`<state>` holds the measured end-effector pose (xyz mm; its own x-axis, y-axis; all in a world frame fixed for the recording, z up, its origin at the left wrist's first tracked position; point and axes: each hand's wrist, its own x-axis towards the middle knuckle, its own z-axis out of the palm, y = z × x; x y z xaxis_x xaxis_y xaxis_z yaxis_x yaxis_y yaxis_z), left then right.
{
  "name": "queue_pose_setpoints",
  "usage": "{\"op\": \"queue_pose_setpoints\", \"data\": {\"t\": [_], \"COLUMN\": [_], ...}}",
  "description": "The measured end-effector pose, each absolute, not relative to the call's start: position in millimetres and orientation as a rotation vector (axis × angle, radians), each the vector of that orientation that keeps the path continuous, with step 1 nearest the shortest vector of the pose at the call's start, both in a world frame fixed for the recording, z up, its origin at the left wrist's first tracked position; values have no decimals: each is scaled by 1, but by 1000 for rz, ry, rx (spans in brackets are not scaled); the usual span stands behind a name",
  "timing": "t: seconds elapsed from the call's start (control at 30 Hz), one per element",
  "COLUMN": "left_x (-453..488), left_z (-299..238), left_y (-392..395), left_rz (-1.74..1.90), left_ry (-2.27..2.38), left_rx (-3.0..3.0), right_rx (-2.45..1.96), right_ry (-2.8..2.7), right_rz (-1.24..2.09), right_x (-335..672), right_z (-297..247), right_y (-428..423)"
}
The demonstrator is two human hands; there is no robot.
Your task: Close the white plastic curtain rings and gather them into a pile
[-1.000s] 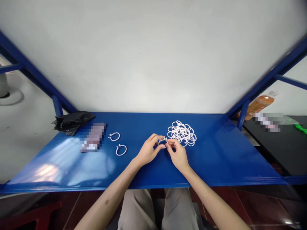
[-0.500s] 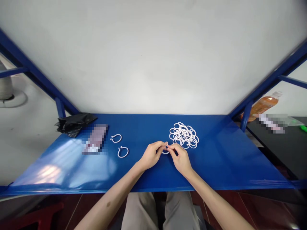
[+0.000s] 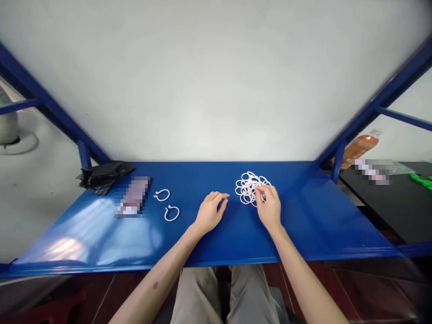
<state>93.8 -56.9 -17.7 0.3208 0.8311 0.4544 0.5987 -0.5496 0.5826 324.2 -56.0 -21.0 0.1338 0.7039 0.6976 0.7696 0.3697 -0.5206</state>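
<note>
On the blue tabletop [image 3: 189,243] lies a heap of white plastic rings [image 3: 245,198], overlapping one another. My right hand [image 3: 270,208] reaches over the heap's right side, its thumb and forefinger pinched at a white ring; the hand hides part of the heap. My left hand [image 3: 209,211] rests left of the heap, thumb and fingers apart with nothing between them. Farther left, two white rings, an upper ring [image 3: 163,195] and a lower ring [image 3: 172,213], lie separately, each with a gap and small tabs at its ends.
A crumpled black plastic bag [image 3: 106,174] and a blurred-out flat item [image 3: 134,195] lie at the left. Blue frame bars [image 3: 357,114] slope up on both sides before a pale wall [image 3: 216,81]. Beyond the right bar, an orange drink bottle [image 3: 359,148] leans near a black surface [image 3: 398,202].
My hands, which were together around one ring, have separated. My right hand has moved right to the heap; the left has opened. The ring no longer shows between them.
</note>
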Motion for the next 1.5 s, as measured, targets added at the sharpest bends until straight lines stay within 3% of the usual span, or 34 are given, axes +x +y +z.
{"op": "queue_pose_setpoints", "data": {"t": [0.87, 1.03, 1.17, 1.33, 1.5], "left_x": [67, -14, -55, -16, 62], "left_z": [-14, -2, -15, -28, -17], "left_y": [-57, -80, -95, -81, -53], "left_rz": [937, 1025, 585, 737, 1022], "left_ry": [1354, 1887, 2261, 1937, 1437], "left_rx": [2575, 2355, 2258, 2289, 2419], "right_rx": [-1434, -1415, -1292, -1050, -1110], "right_ry": [-1745, -1721, -1812, -2081, -1925], "right_rz": [-207, -259, -219, 87, 420], "right_x": [347, 342, 323, 277, 248], "right_z": [-29, -23, -17, -15, -24], "right_y": [-53, -55, -63, -77, -72]}}
